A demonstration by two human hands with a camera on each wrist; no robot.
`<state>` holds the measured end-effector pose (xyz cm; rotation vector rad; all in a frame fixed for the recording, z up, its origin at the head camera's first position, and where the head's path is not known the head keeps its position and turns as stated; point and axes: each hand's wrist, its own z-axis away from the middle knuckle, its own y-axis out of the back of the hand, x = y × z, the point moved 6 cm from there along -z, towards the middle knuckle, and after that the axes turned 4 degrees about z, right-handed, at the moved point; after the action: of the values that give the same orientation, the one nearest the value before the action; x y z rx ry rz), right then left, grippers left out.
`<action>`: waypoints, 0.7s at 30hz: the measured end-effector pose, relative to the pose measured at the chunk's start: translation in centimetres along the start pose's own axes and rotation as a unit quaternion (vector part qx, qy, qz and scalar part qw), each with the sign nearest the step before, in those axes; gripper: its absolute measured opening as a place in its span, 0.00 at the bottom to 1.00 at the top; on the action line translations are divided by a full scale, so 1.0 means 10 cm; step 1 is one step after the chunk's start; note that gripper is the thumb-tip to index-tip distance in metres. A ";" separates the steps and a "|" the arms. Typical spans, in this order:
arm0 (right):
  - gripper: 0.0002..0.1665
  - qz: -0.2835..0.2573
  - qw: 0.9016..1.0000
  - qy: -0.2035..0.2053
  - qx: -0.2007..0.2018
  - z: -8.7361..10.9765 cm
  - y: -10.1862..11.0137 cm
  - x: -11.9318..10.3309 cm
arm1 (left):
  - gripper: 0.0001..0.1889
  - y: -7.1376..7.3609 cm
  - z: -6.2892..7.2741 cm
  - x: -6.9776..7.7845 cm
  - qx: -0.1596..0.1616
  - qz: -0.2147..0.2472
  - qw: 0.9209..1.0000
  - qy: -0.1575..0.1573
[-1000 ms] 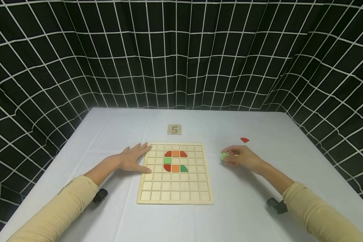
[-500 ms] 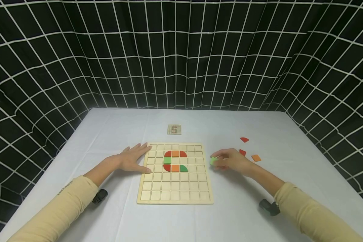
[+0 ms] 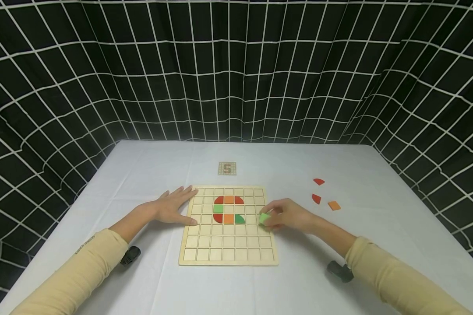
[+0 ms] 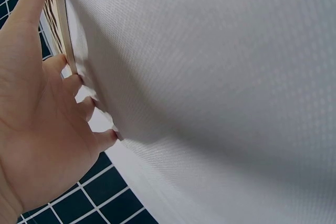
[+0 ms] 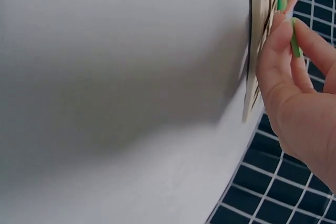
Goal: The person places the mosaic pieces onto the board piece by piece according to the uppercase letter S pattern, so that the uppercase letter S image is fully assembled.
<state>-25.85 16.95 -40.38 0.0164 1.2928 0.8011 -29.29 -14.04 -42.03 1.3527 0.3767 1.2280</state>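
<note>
A thin light-green square tile (image 3: 265, 218) is pinched between the thumb and fingertips of the right hand (image 3: 285, 215), held tilted at the right edge of a flat pale-wood board (image 3: 228, 242); its slim edge is shown in the right wrist view. Whether the board is touched by the tile cannot be told.

The left hand (image 3: 172, 205) is spread — thumb and fingers apart — and rested at the board's left edge, with the thumb tip and index fingertip laid on the wood.

The board's face is divided by thin lines into square cells, several of them filled. In the upper filled row, a smooth orange square (image 3: 229, 200) is flanked by two red quarter-rounds (image 3: 219, 200), their curves turned outward. Below the left one a second light-green square (image 3: 218, 208) is set, and beneath that a row is formed by another red quarter-round (image 3: 218, 218), a second orange square (image 3: 228, 218) and a dark-green quarter-round (image 3: 239, 219).

To the right, two loose red quarter-rounds (image 3: 319, 181) and a loose orange square (image 3: 334, 205) are scattered on a white, finely woven cloth (image 3: 299, 271). Beyond the board, a small gridded card (image 3: 227, 168) is laid — marked with a reddish figure.
</note>
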 end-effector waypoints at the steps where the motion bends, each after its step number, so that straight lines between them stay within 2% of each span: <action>1: 0.18 0.000 1.000 0.000 -0.003 -0.01 -0.02 -0.01 | 0.56 0.00 0.00 0.00 0.000 0.001 1.000 -0.001; 12: 0.16 0.022 0.999 -0.005 -0.023 -0.08 -0.25 -0.10 | 0.56 0.00 0.00 -0.01 0.001 0.001 1.000 -0.003; 21: 0.16 0.029 0.999 -0.040 -0.007 -0.13 -0.39 -0.14 | 0.56 -0.02 -0.01 -0.03 0.003 -0.001 1.000 -0.002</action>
<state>-25.06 12.80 -41.35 0.0738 1.2163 0.8502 -29.43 -14.18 -42.38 1.3588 0.3790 1.2243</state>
